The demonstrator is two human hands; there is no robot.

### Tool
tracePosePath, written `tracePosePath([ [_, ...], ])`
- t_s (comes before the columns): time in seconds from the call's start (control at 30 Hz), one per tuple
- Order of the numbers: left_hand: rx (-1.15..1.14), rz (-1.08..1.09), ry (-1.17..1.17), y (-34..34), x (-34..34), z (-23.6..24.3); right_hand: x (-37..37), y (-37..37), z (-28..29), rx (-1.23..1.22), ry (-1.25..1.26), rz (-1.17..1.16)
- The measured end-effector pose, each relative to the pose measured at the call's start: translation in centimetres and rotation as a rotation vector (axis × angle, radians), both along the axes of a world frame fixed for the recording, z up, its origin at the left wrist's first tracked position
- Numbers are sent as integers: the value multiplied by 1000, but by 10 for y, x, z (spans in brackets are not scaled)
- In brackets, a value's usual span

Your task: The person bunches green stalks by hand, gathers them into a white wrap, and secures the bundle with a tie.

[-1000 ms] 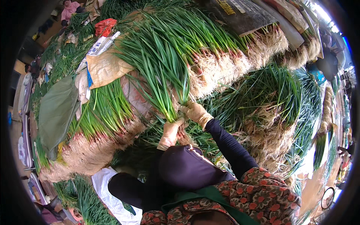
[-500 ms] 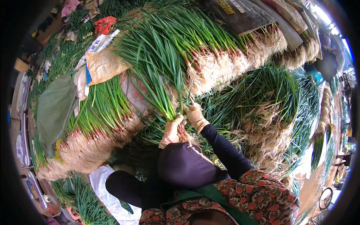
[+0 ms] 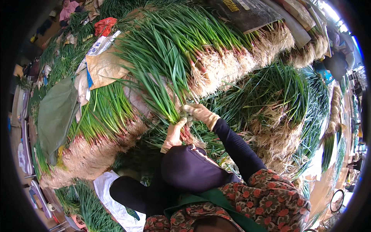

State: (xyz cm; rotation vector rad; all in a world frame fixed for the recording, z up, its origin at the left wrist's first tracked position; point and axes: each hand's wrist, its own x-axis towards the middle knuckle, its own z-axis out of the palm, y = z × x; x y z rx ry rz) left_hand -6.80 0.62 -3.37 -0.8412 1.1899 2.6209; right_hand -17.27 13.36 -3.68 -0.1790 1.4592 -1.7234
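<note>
My left hand (image 3: 173,135), in a pale glove, is wrapped round a bunch of green garlic (image 3: 164,106) with long flat leaves and reddish stem bases. The bunch slants over my bent knee (image 3: 187,168), leaves pointing up and left, reddish lower stems (image 3: 186,135) hanging below my grip. My right hand (image 3: 201,115), gloved as well, reaches across from the right. Its fingers are closed at the stems just above my left hand, and what they pinch is hidden. Behind the bunch, a large stack of green garlic (image 3: 228,62) lies with its pale roots toward me.
More root-ended stacks (image 3: 83,154) lie at left under a green cloth (image 3: 58,116). A loose heap (image 3: 278,120) spreads at right. Brown paper (image 3: 106,67) and a red plastic bag (image 3: 105,26) lie on the far-left greens. A white sheet (image 3: 118,205) lies beside my left leg.
My right hand has lifted slightly and turned, with its fingers now lying across the stems and its wrist farther right. My left hand still grips the bunch in nearly the same place.
</note>
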Motion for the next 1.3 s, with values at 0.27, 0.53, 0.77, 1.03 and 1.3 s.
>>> tracePosePath([
  [0.27, 838, -81, 324, -1, -3, -12, -46, 215, 100, 699, 1002, -688],
  [0.53, 1011, -232, 575, 3, -18, -34, -7, 263, 60, 1051, 754, -338],
  [0.77, 995, -246, 602, -5, -8, -38, 1, -36, 14, -23, 66, 95],
  [1.03, 906, -227, 583, 33, -24, -36, -44, 1, -132, 181, 377, -459],
  [1.3, 133, 122, -12, 33, -37, -1, -66, 9, 2, 955, 958, -218],
])
